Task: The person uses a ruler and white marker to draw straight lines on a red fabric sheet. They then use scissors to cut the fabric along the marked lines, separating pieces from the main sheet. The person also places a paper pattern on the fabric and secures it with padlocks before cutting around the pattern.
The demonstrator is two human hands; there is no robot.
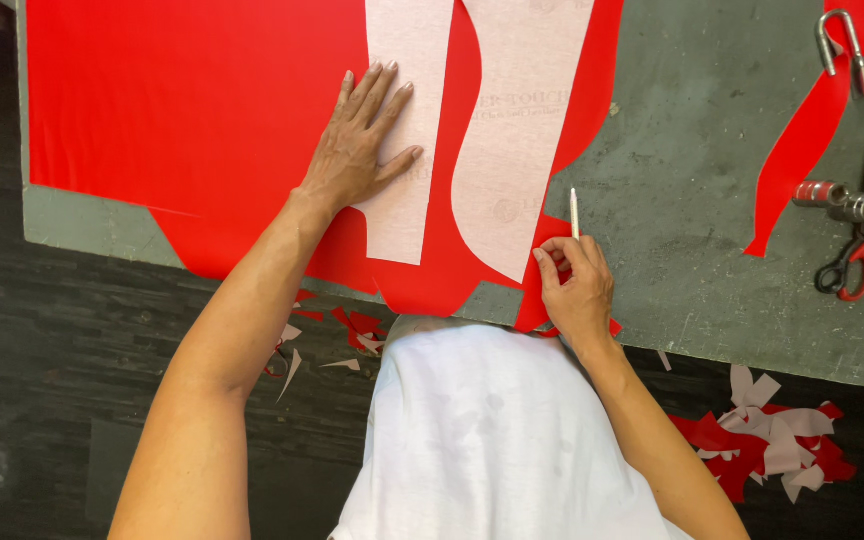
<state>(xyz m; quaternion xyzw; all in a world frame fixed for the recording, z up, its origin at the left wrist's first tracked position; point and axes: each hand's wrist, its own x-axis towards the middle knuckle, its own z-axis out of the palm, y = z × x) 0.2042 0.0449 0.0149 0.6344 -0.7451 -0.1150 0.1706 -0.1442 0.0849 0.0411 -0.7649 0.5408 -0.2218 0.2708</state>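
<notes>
- Fingers (pixel 377 85) of the left hand (pixel 357 150) lie spread and flat, palm down, on a pale pink, long straight-sided paper pattern piece (pixel 407 130); they press it onto the bright red sheet of fabric (pixel 192 110) under it.
- Fingers (pixel 552 262) of the right hand (pixel 577 285) are curled together and pinch a thin white marking pencil (pixel 574 212), tip up, just beside the lower right edge of a second pale pink paper pattern piece with a wavy left edge (pixel 517 150).
- Between the two sets of fingers a narrow curved strip of the red shows, so the two patterns lie apart, not touching.
- No drawn outline can be made out around either pattern; I judge the marking not yet done, or too faint to tell.
- Below the fingers, the fabric's near edge is already cut in steps, and red and pink offcuts (pixel 767 440) lie on the dark floor, so some cutting looks finished.
- Well to the right of the pencil fingers, on the grey worktable (pixel 692 200), rest red-handled scissors (pixel 852 255), a short metal cylinder weight (pixel 844 200), a metal shackle-shaped clamp (pixel 847 50) and a curved red fabric strip (pixel 802 140), all untouched.
</notes>
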